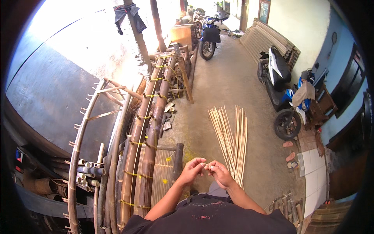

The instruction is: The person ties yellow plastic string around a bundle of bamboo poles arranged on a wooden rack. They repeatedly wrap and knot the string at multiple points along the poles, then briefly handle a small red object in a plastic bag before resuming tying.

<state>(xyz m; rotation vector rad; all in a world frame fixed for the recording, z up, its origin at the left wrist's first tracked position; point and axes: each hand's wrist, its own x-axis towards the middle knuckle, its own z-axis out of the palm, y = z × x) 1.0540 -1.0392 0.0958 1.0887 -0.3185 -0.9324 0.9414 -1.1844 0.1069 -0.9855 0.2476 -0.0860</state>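
Note:
In front of my chest my left hand (192,171) and my right hand (221,174) are close together, fingertips pinched. Between them is something small, pale and thin, too small to make out. Just beyond my right hand, long thin bamboo strips (224,136) lie fanned out on the concrete floor. To the left of my hands runs a bamboo frame (147,156) of thick poles, tied with yellow string. Beside its near end is a panel of narrow slats (161,174) with yellow ties.
A curved bamboo rack with pegs (79,132) and stacked bamboo tubes (86,175) stand at left. On the right are a parked motorbike (286,101), sandals (290,156) and short bamboo pieces (287,206). Another motorbike (209,39) stands farther off.

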